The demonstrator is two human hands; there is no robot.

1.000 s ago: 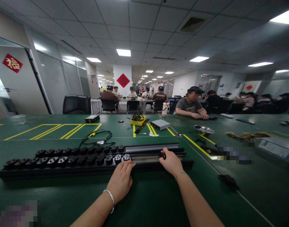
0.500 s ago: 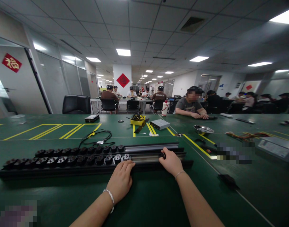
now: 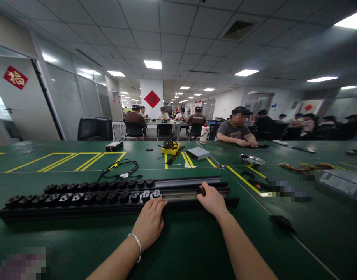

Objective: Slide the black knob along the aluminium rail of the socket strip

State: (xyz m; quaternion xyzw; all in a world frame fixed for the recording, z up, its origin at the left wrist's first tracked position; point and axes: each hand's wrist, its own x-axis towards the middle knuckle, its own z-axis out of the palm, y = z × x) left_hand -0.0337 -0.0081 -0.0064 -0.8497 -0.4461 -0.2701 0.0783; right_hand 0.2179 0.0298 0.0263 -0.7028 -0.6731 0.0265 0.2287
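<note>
Two long black rails lie side by side on the table, a near rail and a far rail. Rows of small black many-sided blocks fill their left and middle stretches, while bare metal channel shows on the right. My left hand rests at the near rail's middle, fingers together over its front edge beside the last block in the row. Farther right, my right hand pinches a small black piece at the near rail's channel. My fingers mostly cover that piece, so its full shape is hidden.
Behind the rails lie a coiled black cable, a yellow box with wires and a grey box. To the right are a metal bowl, a power supply and a black object. A person sits across the table.
Almost nothing differs. Both hands keep their places on the near rail, and the whole view has shifted very slightly.
</note>
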